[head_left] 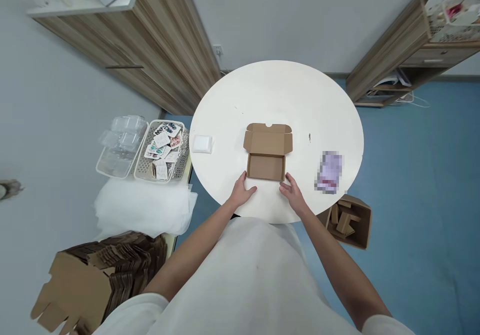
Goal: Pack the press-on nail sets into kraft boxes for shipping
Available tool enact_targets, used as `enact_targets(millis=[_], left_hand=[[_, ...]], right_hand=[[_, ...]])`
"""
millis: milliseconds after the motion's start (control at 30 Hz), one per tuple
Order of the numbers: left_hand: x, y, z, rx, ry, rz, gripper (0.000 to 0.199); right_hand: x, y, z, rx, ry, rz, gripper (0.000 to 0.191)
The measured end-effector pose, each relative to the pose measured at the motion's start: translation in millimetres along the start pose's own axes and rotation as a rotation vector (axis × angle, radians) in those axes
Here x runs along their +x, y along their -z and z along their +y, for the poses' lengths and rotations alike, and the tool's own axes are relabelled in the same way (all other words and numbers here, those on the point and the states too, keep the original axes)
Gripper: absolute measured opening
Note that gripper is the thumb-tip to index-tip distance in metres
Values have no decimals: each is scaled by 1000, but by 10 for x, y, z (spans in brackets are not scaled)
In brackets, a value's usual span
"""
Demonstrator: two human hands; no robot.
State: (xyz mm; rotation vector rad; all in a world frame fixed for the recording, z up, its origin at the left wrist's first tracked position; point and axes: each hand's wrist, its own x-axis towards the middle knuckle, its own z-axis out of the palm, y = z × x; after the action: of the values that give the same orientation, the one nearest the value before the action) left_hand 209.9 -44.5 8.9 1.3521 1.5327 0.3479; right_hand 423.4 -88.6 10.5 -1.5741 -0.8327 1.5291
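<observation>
A small brown cardboard box (pixel 266 166) lies on the white oval table (pixel 277 90) with its lid raised toward the far side. The tray part looks empty. My left hand (pixel 241 193) is at the box's near left corner, thumb spread away from the fingers. At the near right corner is my right hand (pixel 293 194), its fingers also apart. Fingertips of both hands are close to the cardboard; whether they touch it I cannot tell. Neither hand is closed around anything.
A white packet (pixel 202 144) lies at the table's left edge, a pixelated purple item (pixel 329 172) at the right. To the left are a basket of carded items (pixel 183 150), clear plastic containers (pixel 125 132), white sheets (pixel 144 205) and stacked flat cartons (pixel 80 285). An open carton (pixel 362 225) holds small boxes.
</observation>
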Motion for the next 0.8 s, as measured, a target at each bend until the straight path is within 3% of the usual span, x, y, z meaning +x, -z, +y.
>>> enact_targets(millis=[167, 233, 300, 367, 467, 567, 667, 800], left_hand=[[-40, 266, -202, 30, -17, -8, 64], [-53, 488, -285, 98, -35, 49, 53], [-41, 759, -371, 169, -60, 147, 43], [9, 1049, -457, 190, -76, 254, 41], [157, 1461, -567, 142, -52, 345, 44], [371, 1794, -618, 64, -17, 366, 52], [598, 2020, -614, 10, 8, 347, 51], [841, 2160, -597, -30, -5, 289, 52]], right_hand=[[-134, -175, -124, -256, 148, 367, 51], [-151, -382, -241, -333, 242, 418, 37], [-102, -668, -373, -383, 311, 356, 27], [28, -1002, -491, -433, 314, 206, 24], [341, -1508, -606, -487, 224, 40, 27], [677, -1931, -669, -413, 64, -1, 37], [919, -2234, -741, -335, 3, -17, 42], [1110, -2505, -851, -301, 0, -58, 48]])
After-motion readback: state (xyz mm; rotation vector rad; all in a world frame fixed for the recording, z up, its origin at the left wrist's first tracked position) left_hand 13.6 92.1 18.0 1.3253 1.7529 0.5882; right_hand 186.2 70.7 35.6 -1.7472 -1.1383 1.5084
